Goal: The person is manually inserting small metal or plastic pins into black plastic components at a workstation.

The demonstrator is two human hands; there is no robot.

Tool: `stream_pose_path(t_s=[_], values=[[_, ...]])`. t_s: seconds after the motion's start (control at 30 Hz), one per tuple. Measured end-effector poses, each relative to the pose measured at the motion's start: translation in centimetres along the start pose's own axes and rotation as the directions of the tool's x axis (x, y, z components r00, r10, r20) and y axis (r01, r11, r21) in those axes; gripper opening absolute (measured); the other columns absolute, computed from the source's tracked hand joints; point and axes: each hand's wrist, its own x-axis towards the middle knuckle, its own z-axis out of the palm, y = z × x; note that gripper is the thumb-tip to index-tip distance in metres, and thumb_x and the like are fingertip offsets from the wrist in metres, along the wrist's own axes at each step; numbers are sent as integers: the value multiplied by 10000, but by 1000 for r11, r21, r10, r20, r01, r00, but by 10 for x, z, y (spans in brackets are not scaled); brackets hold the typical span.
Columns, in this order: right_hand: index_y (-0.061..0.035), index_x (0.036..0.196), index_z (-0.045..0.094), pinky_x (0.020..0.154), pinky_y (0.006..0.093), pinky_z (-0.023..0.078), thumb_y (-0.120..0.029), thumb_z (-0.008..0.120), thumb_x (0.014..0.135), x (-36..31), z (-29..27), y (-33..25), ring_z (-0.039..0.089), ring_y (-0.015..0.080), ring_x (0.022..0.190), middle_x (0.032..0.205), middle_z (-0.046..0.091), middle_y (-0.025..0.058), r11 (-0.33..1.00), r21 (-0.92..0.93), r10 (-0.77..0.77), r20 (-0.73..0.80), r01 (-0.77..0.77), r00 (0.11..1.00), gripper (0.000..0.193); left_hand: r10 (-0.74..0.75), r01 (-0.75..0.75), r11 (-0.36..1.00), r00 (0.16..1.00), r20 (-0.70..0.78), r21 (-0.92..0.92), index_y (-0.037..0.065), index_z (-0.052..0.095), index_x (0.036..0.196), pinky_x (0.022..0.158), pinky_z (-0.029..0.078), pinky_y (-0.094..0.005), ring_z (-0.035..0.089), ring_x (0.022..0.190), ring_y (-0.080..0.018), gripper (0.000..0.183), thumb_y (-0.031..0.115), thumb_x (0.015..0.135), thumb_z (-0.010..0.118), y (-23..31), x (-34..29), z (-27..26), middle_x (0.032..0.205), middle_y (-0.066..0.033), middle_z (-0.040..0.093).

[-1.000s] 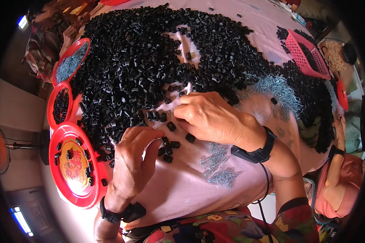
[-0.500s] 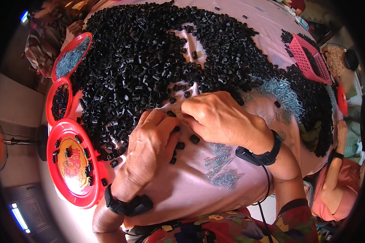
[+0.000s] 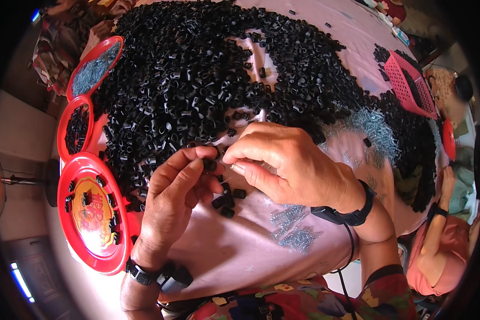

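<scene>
Between the thumb and fingers of my left hand (image 3: 173, 184) is a small black plastic piece (image 3: 209, 165), raised above the cloth. My right hand (image 3: 288, 160) faces it with thumb and forefinger pinched close together. What that pinch holds, if anything, is too small to make out. Several loose black plastic pieces (image 3: 227, 202) lie on the pink cloth just below my hands. Beyond them spreads a big heap of the same black pieces (image 3: 181, 74). Small clear-bluish bits (image 3: 298, 234) are scattered on the cloth below my right wrist.
At the left stand a red plate (image 3: 64, 234) with several black pieces, a smaller red dish (image 3: 64, 146) of dark bits and a red dish (image 3: 117, 40) of bluish bits. More bluish bits (image 3: 376, 133) and a pink basket (image 3: 410, 85) lie right. Other people sit at the table's sides.
My left hand has lifted off the cloth and turned, now showing a black piece in its fingers. My right hand has shifted slightly left, its pinch now visible.
</scene>
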Motion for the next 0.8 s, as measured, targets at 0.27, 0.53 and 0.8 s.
stream_pose_path(t_s=[0.27, 0.53, 0.8], values=[[-25, 1104, 746, 708, 349, 579, 24, 716, 896, -1, 7, -3, 708, 264, 825, 957, 702, 117, 997, -1, -82, -39, 82, 996, 216, -97, 109, 977, 993, 73, -181, -7, 584, 1315, 765, 565, -272, 733, 938, -172, 277, 150, 1098, 515, -6, -5, 5, 1101, -121, 720], [-47, 1112, 764, 711, 355, 580, 27, 762, 852, 1, 9, -2, 710, 253, 811, 924, 732, 101, 989, -76, -133, -77, 127, 988, 271, -119, 149, 957, 984, 135, -247, -6, 576, 1312, 793, 584, -286, 738, 992, -196, 258, 118, 1097, 508, -8, -4, 5, 1103, -130, 719], [-53, 1155, 768, 713, 362, 571, 53, 731, 836, -1, 8, -1, 695, 248, 795, 926, 724, 99, 977, -140, -171, -53, 162, 984, 339, -125, 167, 940, 980, 155, -298, -1, 579, 1307, 794, 584, -284, 740, 994, -195, 253, 120, 1095, 515, -11, -2, 0, 1120, -125, 722]])
